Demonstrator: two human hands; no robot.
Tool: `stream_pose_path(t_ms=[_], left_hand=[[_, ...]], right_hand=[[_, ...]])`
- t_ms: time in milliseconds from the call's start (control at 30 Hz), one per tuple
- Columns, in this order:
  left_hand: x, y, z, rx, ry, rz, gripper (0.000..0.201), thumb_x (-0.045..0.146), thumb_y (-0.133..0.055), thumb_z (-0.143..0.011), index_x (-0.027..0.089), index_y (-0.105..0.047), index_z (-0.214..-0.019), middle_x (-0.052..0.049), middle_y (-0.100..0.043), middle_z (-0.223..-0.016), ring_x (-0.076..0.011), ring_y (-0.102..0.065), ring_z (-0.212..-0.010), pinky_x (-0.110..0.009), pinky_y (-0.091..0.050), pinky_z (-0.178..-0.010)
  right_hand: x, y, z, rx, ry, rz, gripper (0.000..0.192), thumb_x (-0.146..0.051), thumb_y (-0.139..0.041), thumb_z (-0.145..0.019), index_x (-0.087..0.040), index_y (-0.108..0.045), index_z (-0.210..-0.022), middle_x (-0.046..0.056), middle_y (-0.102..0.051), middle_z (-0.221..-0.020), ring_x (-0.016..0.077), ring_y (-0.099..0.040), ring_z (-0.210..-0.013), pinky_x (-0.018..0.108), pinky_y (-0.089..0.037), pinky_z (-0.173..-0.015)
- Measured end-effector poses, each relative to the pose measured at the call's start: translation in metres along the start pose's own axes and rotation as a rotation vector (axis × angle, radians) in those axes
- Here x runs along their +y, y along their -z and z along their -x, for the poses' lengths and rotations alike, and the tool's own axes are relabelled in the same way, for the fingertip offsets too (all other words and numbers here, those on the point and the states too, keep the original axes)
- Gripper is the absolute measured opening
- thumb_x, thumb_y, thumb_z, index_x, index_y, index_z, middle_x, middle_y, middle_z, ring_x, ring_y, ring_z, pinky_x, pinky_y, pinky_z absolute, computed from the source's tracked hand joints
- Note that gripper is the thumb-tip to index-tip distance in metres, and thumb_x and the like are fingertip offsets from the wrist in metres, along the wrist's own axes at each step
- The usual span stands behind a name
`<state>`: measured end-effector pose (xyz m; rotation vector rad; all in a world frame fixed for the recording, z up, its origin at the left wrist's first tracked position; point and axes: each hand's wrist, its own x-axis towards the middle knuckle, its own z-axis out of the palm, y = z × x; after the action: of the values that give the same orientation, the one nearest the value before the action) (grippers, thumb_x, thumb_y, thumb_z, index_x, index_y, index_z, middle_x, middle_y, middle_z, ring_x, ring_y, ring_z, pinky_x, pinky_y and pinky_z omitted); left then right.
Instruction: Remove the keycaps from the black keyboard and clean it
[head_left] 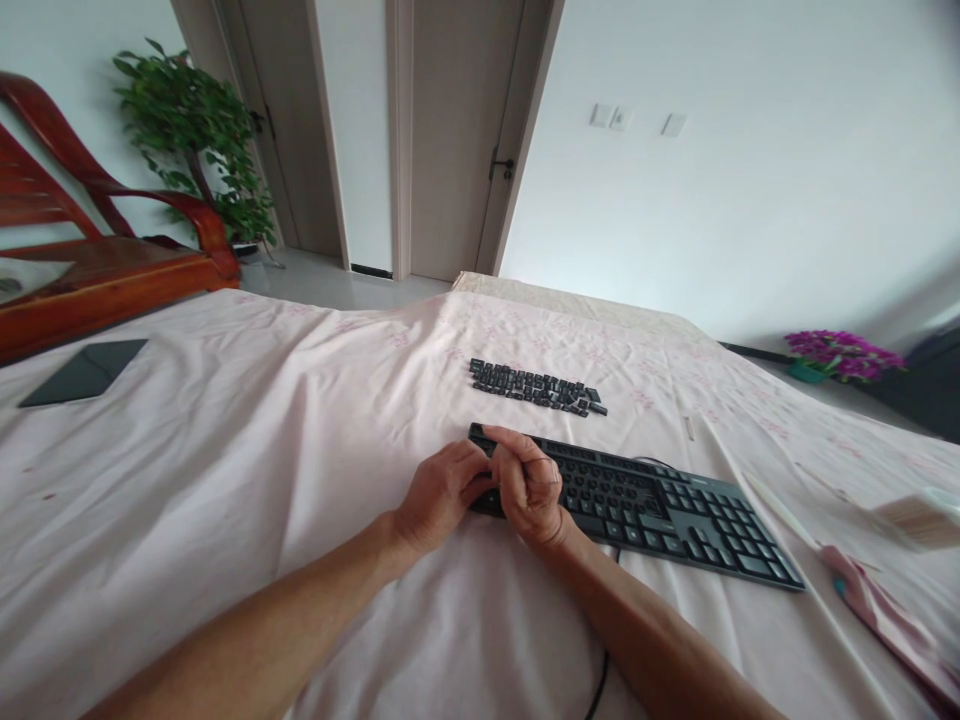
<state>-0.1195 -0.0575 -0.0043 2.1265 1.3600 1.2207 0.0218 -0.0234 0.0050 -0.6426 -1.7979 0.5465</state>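
Note:
A black keyboard (682, 530) lies slanted on the cloth, many of its left and middle keys without caps. My left hand (444, 492) is closed at the keyboard's left end, its fingers folded over the edge. Over that same end my right hand (529, 488) is curled, with the index finger stretched toward the upper left corner. What its fingers hold is hidden. Just beyond the keyboard, loose black keycaps (525, 388) lie in rows, a few askew at their right end.
Pinkish cloth (352, 400) covers the surface. A black tablet-like slab (84, 373) lies far left. On the right are a container of thin sticks (926, 518), a pink cloth item (889, 610) and a small pale strip (689, 428). The keyboard's cable (602, 670) runs toward me.

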Motion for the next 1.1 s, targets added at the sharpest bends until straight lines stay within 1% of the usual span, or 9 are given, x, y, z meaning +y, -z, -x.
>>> stream_pose_path(t_ms=[100, 233, 367, 467, 567, 667, 800, 933, 1100], left_hand=[[-0.005, -0.001, -0.003, 0.04, 0.069, 0.175, 0.009, 0.025, -0.058, -0.087, 0.021, -0.065, -0.092, -0.002, -0.065, -0.091, -0.017, -0.06, -0.089, -0.029, -0.048, -0.083], [-0.013, -0.005, -0.006, 0.099, 0.214, 0.312, 0.016, 0.022, -0.062, -0.082, 0.022, -0.066, -0.097, -0.002, -0.067, -0.096, -0.0174, -0.063, -0.09, -0.03, -0.051, -0.082], [-0.022, -0.009, -0.008, 0.139, 0.349, 0.532, 0.023, 0.017, -0.065, -0.077, 0.019, -0.065, -0.099, -0.005, -0.07, -0.098, -0.0185, -0.065, -0.092, -0.033, -0.052, -0.087], [-0.027, -0.008, -0.011, 0.18, 0.407, 0.624, 0.027, 0.014, -0.066, -0.072, 0.016, -0.065, -0.1, -0.006, -0.069, -0.096, -0.0182, -0.065, -0.09, -0.035, -0.051, -0.089], [-0.028, -0.007, -0.013, 0.216, 0.429, 0.667, 0.032, 0.012, -0.067, -0.07, 0.015, -0.064, -0.102, -0.006, -0.068, -0.094, -0.0176, -0.065, -0.09, -0.034, -0.051, -0.09], [-0.024, -0.006, -0.014, 0.226, 0.424, 0.71, 0.033, 0.014, -0.066, -0.071, 0.016, -0.063, -0.104, -0.006, -0.069, -0.097, -0.0189, -0.066, -0.093, -0.035, -0.05, -0.091], [-0.022, -0.007, -0.014, 0.234, 0.425, 0.757, 0.034, 0.02, -0.069, -0.073, 0.015, -0.061, -0.106, -0.009, -0.069, -0.101, -0.022, -0.066, -0.097, -0.037, -0.051, -0.091], [-0.024, -0.007, -0.014, 0.23, 0.403, 0.718, 0.041, 0.028, -0.068, -0.077, 0.016, -0.058, -0.115, -0.01, -0.067, -0.106, -0.0226, -0.064, -0.102, -0.037, -0.049, -0.094], [-0.024, -0.008, -0.013, 0.221, 0.356, 0.516, 0.044, 0.026, -0.061, -0.081, 0.02, -0.053, -0.124, -0.009, -0.062, -0.118, -0.0216, -0.06, -0.108, -0.036, -0.047, -0.096]], right_hand=[[0.003, 0.0, -0.001, -0.044, 0.003, -0.079, 0.031, -0.023, -0.04, -0.096, -0.024, -0.059, -0.12, 0.0, -0.056, -0.067, 0.0132, -0.055, -0.059, 0.029, -0.052, -0.063], [0.003, 0.004, -0.007, -0.045, 0.005, -0.123, 0.032, -0.023, -0.038, -0.098, -0.024, -0.055, -0.124, 0.0, -0.057, -0.07, 0.0137, -0.058, -0.065, 0.032, -0.052, -0.072], [0.002, 0.015, -0.015, -0.12, 0.08, -0.031, 0.036, -0.021, -0.037, -0.097, -0.026, -0.051, -0.13, 0.003, -0.063, -0.081, 0.0163, -0.062, -0.078, 0.036, -0.051, -0.081], [0.002, 0.025, -0.024, -0.156, 0.101, 0.057, 0.038, -0.018, -0.033, -0.097, -0.026, -0.049, -0.131, 0.004, -0.065, -0.089, 0.0161, -0.062, -0.082, 0.032, -0.05, -0.08], [0.0, 0.03, -0.033, -0.263, 0.013, 0.271, 0.038, -0.018, -0.034, -0.097, -0.026, -0.053, -0.129, 0.004, -0.066, -0.094, 0.0157, -0.063, -0.085, 0.028, -0.048, -0.077], [-0.003, 0.03, -0.039, -0.411, -0.097, 0.511, 0.028, -0.025, -0.046, -0.094, -0.028, -0.063, -0.117, 0.003, -0.068, -0.098, 0.0169, -0.064, -0.089, 0.026, -0.045, -0.075], [-0.003, 0.029, -0.039, -0.546, -0.181, 0.594, 0.015, -0.029, -0.057, -0.089, -0.027, -0.07, -0.094, 0.0, -0.071, -0.09, 0.0166, -0.065, -0.084, 0.023, -0.041, -0.069], [0.008, 0.033, -0.048, -0.561, -0.254, 0.562, 0.013, -0.033, -0.06, -0.086, -0.025, -0.07, -0.087, -0.001, -0.073, -0.085, 0.0161, -0.065, -0.078, 0.023, -0.038, -0.064], [0.05, 0.04, -0.096, -0.449, -0.346, 0.694, 0.021, -0.04, -0.056, -0.086, -0.026, -0.071, -0.09, 0.0, -0.073, -0.085, 0.0171, -0.065, -0.078, 0.023, -0.035, -0.061]])
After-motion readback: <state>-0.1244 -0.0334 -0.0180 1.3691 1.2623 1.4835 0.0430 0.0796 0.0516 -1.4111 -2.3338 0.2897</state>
